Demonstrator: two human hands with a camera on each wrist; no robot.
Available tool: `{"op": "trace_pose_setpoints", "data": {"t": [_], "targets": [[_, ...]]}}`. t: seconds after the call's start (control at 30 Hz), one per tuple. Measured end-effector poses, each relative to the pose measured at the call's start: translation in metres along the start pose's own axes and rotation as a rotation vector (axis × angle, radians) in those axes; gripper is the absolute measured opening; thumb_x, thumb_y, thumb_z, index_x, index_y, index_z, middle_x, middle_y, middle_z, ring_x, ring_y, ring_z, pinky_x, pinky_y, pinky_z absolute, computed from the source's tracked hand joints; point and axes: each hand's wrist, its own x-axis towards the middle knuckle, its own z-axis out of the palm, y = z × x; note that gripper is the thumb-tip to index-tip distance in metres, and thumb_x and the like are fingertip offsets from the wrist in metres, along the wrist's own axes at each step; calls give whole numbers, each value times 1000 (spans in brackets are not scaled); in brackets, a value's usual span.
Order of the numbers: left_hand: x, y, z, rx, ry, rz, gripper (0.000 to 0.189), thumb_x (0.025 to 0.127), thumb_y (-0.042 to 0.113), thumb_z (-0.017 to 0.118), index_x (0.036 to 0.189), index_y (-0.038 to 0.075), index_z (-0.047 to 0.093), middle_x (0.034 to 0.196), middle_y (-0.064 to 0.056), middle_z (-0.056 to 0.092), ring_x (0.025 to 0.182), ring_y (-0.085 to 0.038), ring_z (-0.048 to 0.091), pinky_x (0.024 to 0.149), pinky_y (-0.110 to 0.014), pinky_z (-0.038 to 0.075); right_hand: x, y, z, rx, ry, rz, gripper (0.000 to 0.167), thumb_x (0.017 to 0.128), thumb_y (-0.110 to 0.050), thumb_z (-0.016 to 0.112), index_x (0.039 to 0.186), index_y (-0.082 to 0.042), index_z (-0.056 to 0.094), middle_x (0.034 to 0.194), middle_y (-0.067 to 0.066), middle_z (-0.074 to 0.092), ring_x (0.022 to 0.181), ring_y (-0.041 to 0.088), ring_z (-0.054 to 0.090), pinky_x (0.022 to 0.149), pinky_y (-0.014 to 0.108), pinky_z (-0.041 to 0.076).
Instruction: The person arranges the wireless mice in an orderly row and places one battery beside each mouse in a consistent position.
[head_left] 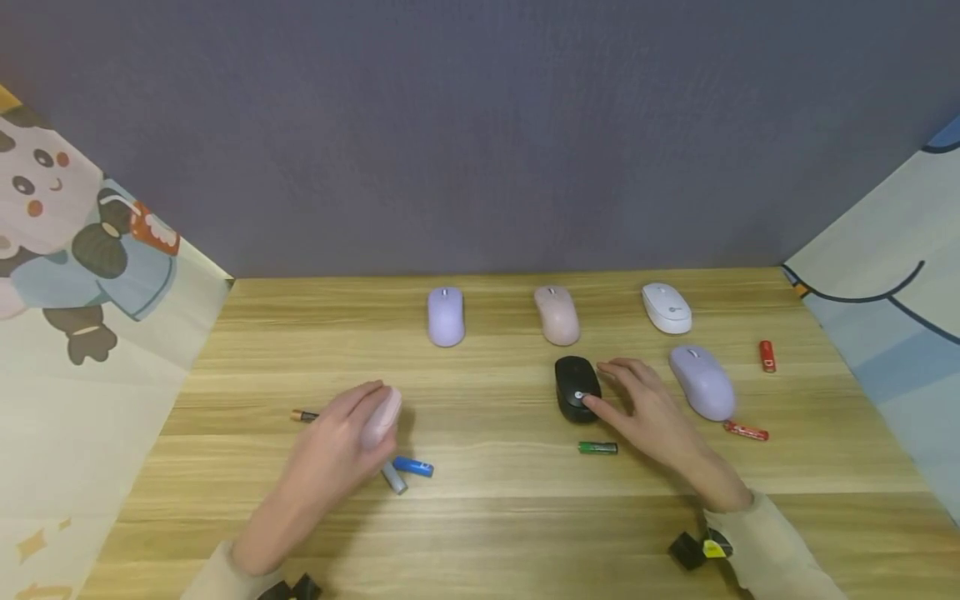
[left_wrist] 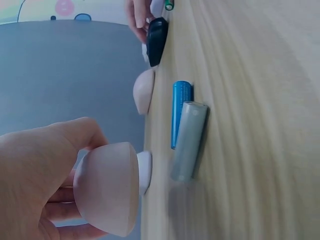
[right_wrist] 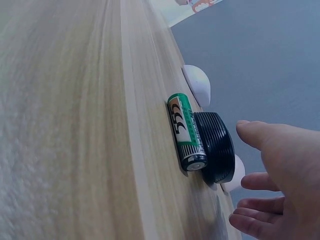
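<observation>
My left hand (head_left: 337, 446) grips a pale pink computer mouse (head_left: 384, 419), thumb on the near side and fingers behind it. In the left wrist view this mouse (left_wrist: 107, 187) is tilted and raised over the table. Below that hand lie a grey battery (head_left: 393, 477) and a blue battery (head_left: 415, 467); a copper-tipped battery (head_left: 303, 416) is partly hidden by it. My right hand (head_left: 656, 417) hovers beside a black mouse (head_left: 577, 383), its fingers loosely spread and the thumb close over the mouse's near edge. Just in front of the black mouse is a green battery (head_left: 597, 447).
Along the back stand a purple mouse (head_left: 446, 317), a pink mouse (head_left: 557, 315) and a white mouse (head_left: 667, 307). Another purple mouse (head_left: 702, 382) sits right of my right hand, near two red batteries, one lower (head_left: 746, 431), one farther back (head_left: 767, 356). A grey panel (head_left: 480, 150) rises behind the table.
</observation>
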Motion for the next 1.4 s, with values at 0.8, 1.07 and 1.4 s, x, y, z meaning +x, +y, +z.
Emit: {"op": "trace_pose_setpoints", "data": {"t": [0.8,1.07,1.4], "targets": [[47,16,28,-39,-142,1,55,78,20,81,126,-3,68,129,-19,68,113,-35,68,90,-44,63,-1,2,0,4,48,-53,58,94,-33,77,137,2,60,137,26,58,126,47,55,105,66,46],[58,18,37,-56,-156,1,53,79,18,83,125,-5,68,126,-21,69,110,-36,68,89,-45,63,-1,2,0,3,52,-52,57,94,-34,77,137,1,61,136,25,58,126,46,55,104,65,47],[66,18,50,-78,-202,-36,50,80,15,83,123,-5,68,124,-22,69,107,-36,68,90,-46,62,-1,1,-2,-3,65,-66,56,93,-31,78,136,1,61,135,25,59,124,46,57,102,65,49]]}}
